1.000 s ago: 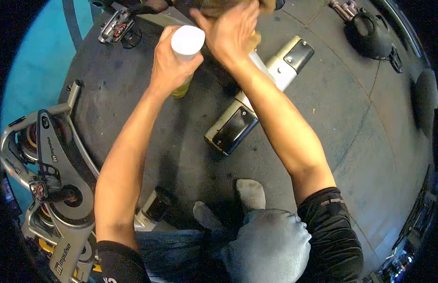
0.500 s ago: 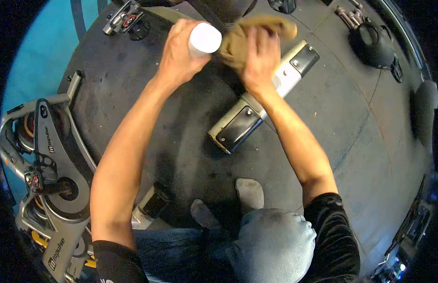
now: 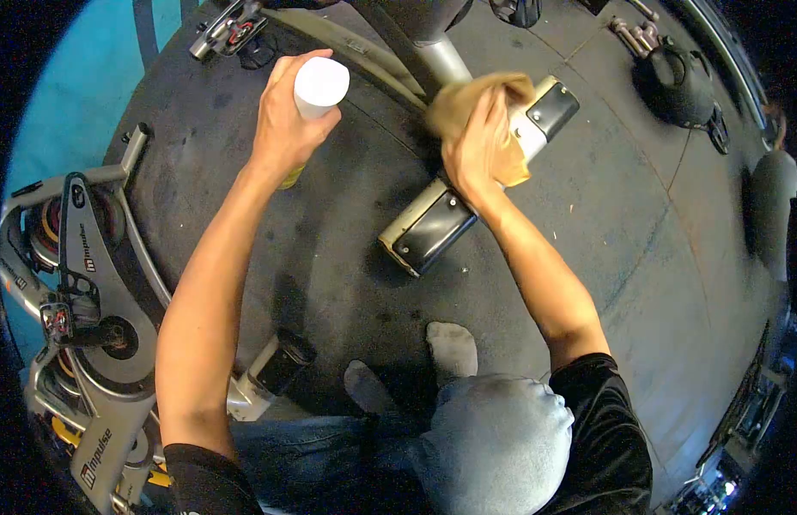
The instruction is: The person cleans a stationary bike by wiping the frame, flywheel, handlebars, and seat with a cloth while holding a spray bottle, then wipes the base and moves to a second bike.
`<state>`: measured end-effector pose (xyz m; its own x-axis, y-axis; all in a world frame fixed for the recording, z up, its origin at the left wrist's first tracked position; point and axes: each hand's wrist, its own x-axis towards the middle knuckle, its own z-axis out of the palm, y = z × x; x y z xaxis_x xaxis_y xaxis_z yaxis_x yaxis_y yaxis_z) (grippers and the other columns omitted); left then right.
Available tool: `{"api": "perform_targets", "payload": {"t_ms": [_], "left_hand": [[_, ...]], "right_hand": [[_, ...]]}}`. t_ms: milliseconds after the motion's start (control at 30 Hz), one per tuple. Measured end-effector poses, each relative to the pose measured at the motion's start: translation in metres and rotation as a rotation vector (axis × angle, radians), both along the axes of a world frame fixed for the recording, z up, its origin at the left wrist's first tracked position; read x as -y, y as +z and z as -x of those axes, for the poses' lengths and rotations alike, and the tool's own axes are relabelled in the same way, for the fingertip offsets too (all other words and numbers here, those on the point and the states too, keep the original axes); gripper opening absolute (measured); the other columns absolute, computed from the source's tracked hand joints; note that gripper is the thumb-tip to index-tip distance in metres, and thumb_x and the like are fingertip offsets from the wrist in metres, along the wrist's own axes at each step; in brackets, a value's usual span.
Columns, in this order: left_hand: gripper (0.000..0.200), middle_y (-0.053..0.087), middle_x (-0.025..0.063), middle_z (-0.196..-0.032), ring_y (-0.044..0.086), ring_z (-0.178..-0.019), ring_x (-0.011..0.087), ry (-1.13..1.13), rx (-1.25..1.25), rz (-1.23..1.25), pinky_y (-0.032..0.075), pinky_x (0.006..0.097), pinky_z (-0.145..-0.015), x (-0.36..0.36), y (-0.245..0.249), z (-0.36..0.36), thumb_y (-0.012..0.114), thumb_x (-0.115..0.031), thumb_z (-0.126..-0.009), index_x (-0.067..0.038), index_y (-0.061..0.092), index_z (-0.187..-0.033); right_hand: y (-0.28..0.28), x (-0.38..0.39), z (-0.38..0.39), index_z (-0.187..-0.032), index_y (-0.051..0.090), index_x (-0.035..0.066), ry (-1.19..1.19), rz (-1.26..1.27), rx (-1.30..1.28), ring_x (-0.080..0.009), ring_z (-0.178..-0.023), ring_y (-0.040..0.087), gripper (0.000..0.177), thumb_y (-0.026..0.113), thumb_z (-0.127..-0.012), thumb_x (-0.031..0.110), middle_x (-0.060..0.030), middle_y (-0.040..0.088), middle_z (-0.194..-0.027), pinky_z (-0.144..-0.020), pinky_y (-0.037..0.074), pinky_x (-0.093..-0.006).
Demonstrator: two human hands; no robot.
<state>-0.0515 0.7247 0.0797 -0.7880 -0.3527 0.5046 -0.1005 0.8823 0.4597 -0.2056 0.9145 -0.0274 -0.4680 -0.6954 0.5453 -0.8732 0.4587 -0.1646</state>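
My left hand [image 3: 284,120] is closed around a bottle with a wide white cap [image 3: 322,83]. A bit of yellow shows beneath the wrist, probably the bottle's body. In my right hand [image 3: 480,154] is a tan cloth [image 3: 457,105], blurred by motion, with a yellowish edge hanging below the fingers. The cloth is over the upright and middle part of a silver exercise-bike base [image 3: 413,225] with black end covers. Whether the cloth presses on the metal is hard to tell.
An Impulse exercise bike [image 3: 115,343] stands at the left. A pedal [image 3: 227,33] juts in at the top left. At the upper right, a kettlebell [image 3: 680,90] rests on the dark rubber floor [image 3: 639,232]. Another silver bike foot [image 3: 259,378] lies near my feet.
My left hand has moved left and slightly down with the bottle. My right hand has shifted down and right with the cloth, uncovering more of the bike's upright.
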Motion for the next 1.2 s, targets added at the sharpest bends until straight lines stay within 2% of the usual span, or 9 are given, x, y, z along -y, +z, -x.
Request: {"api": "perform_targets", "payload": {"t_ms": [100,200,300,433,533,633,1000,1167,1200], "left_hand": [[0.05,0.059,0.0101,-0.104,0.061,-0.095,0.0229,-0.036,0.018,-0.025,0.047,0.0322,-0.087,-0.003,-0.002,0.008,0.069,-0.004,-0.069,-0.006,0.06,-0.119],[0.048,0.06,0.0096,-0.106,0.061,-0.097,0.0213,-0.071,0.001,-0.025,0.048,0.0318,-0.086,-0.005,0.001,0.014,0.069,-0.004,-0.071,-0.005,0.06,-0.118],[0.047,0.059,0.0097,-0.105,0.061,-0.096,0.0212,-0.105,-0.023,-0.043,0.047,0.0317,-0.086,-0.006,0.004,0.017,0.07,-0.005,-0.072,-0.005,0.06,-0.118],[0.047,0.06,0.0094,-0.103,0.061,-0.095,0.0211,-0.088,-0.052,-0.052,0.047,0.0316,-0.087,-0.005,0.001,0.014,0.07,-0.007,-0.072,-0.005,0.06,-0.118],[0.047,0.06,0.0094,-0.101,0.061,-0.094,0.0209,-0.067,-0.061,-0.068,0.047,0.0316,-0.087,-0.005,-0.01,0.005,0.07,-0.007,-0.072,-0.005,0.06,-0.118],[0.049,0.06,0.009,-0.102,0.061,-0.096,0.0198,-0.05,-0.024,-0.062,0.046,0.031,-0.088,-0.004,-0.019,0.003,0.071,-0.007,-0.072,-0.005,0.06,-0.119],[0.046,0.062,0.0101,-0.101,0.064,-0.093,0.0233,0.01,-0.043,-0.123,0.049,0.0325,-0.084,0.002,-0.017,-0.002,0.072,-0.006,-0.068,-0.005,0.063,-0.113],[0.048,0.063,0.0053,-0.102,0.061,-0.092,0.0143,0.026,0.024,-0.106,0.048,0.0281,-0.085,0.0,-0.018,-0.01,0.071,-0.007,-0.074,-0.006,0.06,-0.121],[0.047,0.063,0.0057,-0.102,0.061,-0.092,0.0144,0.007,0.017,-0.106,0.048,0.0283,-0.084,0.002,-0.022,-0.012,0.07,-0.007,-0.074,-0.006,0.06,-0.12]], "right_hand": [[0.088,0.036,0.004,-0.122,0.053,0.001,0.04,0.051,0.518,-0.0436,-0.112,0.042,0.055,0.065,-0.083,0.038,-0.0245,0.045,-0.12,-0.097,0.035,-0.0524],[0.023,0.098,0.019,-0.12,0.05,0.0,-0.375,0.509,-0.015,-0.0428,-0.097,0.056,0.07,0.069,-0.078,0.053,-0.0242,0.055,-0.105,-0.083,0.048,-0.0481],[0.022,0.033,0.032,-0.117,0.051,0.001,-0.001,0.271,0.277,-0.041,-0.092,0.06,0.07,0.07,-0.077,0.055,-0.0229,0.057,-0.103,-0.076,0.051,-0.0471],[-0.03,-0.024,0.04,-0.107,0.055,0.0,0.096,0.223,-0.071,-0.0401,-0.096,0.059,0.045,0.073,-0.079,0.031,-0.0215,0.059,-0.106,-0.081,0.048,-0.0469],[-0.025,-0.032,-0.003,-0.115,0.052,-0.004,-0.157,-0.03,0.553,-0.0443,-0.115,0.049,0.05,0.07,-0.073,0.016,-0.0238,0.053,-0.117,-0.099,0.039,-0.0483],[-0.075,-0.02,-0.011,-0.136,0.042,-0.002,0.046,0.251,0.121,-0.0469,-0.132,0.032,0.064,0.056,-0.075,0.014,-0.0255,0.039,-0.138,-0.113,0.019,-0.0579],[0.036,0.142,0.023,-0.14,0.041,0.008,0.177,-0.273,-0.8,-0.0413,-0.127,0.038,0.056,0.048,-0.091,0.032,-0.0208,0.046,-0.135,-0.108,0.028,-0.0529],[-0.002,0.105,0.019,-0.119,0.058,0.006,0.441,0.251,0.282,-0.0397,-0.118,0.05,0.043,0.05,-0.091,0.038,-0.02,0.057,-0.122,-0.102,0.038,-0.0413],[-0.02,0.096,0.019,-0.124,0.052,0.004,0.408,0.181,0.084,-0.0368,-0.115,0.051,0.043,0.05,-0.09,0.03,-0.0195,0.054,-0.124,-0.099,0.04,-0.0422]]}}
